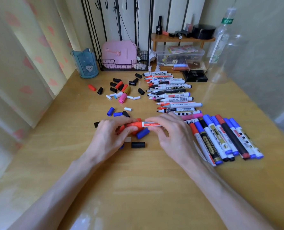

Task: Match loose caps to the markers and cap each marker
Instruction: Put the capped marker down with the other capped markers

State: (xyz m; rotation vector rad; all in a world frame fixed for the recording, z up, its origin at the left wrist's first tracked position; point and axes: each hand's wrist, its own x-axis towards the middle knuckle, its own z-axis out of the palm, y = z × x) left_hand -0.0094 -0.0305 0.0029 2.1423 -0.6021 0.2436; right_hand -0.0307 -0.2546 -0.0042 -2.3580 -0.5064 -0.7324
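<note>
Red marker (pixel 152 124): left grip (pixel 111 136) pinches cap end, right grip (pixel 172 131) pinches barrel; WHITEBOARD marker (pixel 176 87) behind.

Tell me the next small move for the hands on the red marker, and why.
Probably push the red cap home onto the red marker. The left hand grips the cap, the right hand pinches the barrel, and both parts are in line. Whether the cap is fully seated cannot be told.
</note>
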